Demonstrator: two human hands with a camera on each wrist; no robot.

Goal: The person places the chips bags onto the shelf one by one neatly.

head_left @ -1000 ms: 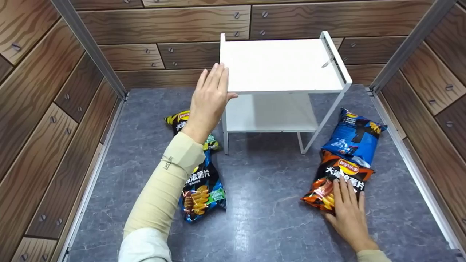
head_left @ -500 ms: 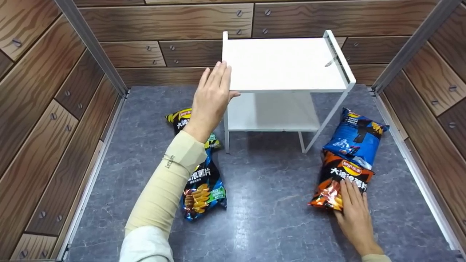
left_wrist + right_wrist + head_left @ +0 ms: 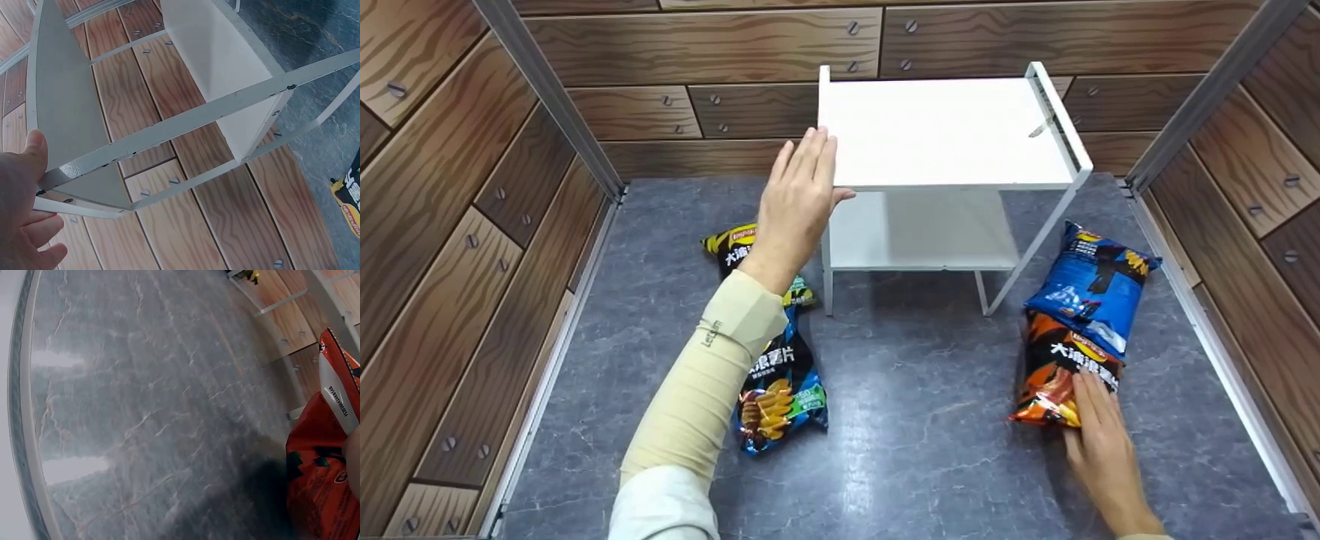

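In the head view, my left hand (image 3: 795,199) lies along the left edge of a white two-tier side table (image 3: 937,131), fingers straight, thumb at its front edge. The left wrist view shows the thumb (image 3: 36,149) against the table's corner. My right hand (image 3: 1106,450) grips the lower right part of an orange and black chip bag (image 3: 1054,367), fingers over its front, thumb at its lower edge. In the right wrist view, the bag's red side (image 3: 320,472) faces the camera; most of that hand is hidden. A blue chip bag (image 3: 1099,281) touches the orange bag's upper end.
Left of the table lie a yellow and black chip bag (image 3: 735,244) and a blue and black chip bag (image 3: 780,405), partly hidden by the left arm. The table has a lower shelf (image 3: 922,229). Wood-patterned walls (image 3: 697,45) enclose the grey marbled floor (image 3: 915,450).
My right hand has moved right with the orange chip bag, which now looks narrower and more turned. My left hand stays at the table's edge. The head view has shifted slightly.
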